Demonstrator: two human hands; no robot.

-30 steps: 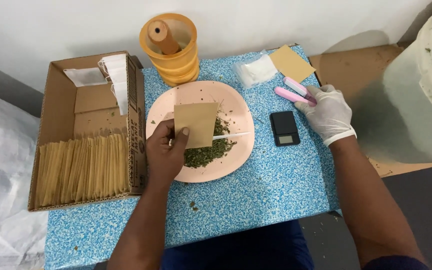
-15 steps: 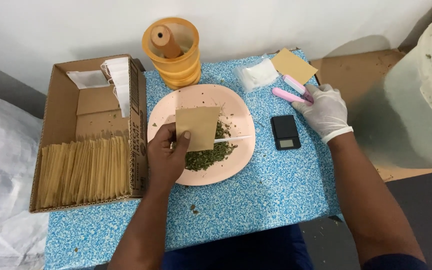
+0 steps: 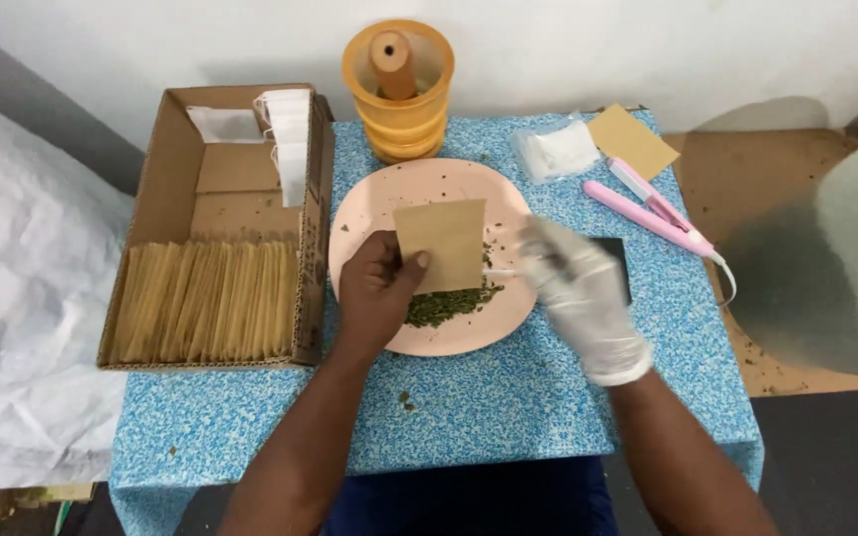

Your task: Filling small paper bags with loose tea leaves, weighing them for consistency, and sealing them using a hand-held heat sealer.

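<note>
My bare left hand [image 3: 377,290] holds a flat brown paper pouch [image 3: 441,244] upright over a pink plate [image 3: 369,213]. A pile of dried green herb [image 3: 449,304] lies on the plate, partly hidden by the pouch. My right hand [image 3: 580,290], in a white glove and blurred by motion, is at the plate's right edge. Its fingertips are at the end of a thin white stick [image 3: 500,270] that lies across the plate. The blur hides whether the fingers grip the stick.
A small black scale [image 3: 620,260] lies partly under my right hand. Behind it are a pink clamp tool [image 3: 647,212], a clear bag [image 3: 553,149] and a brown pouch [image 3: 633,140]. Stacked orange tubs [image 3: 399,109] stand at the back. A cardboard box [image 3: 166,189] of pouches sits left, a pale bucket [image 3: 846,258] right.
My right hand left the pink tool at the back right and swung left and nearer, to the plate's right edge. My left hand still holds the pouch over the herb.
</note>
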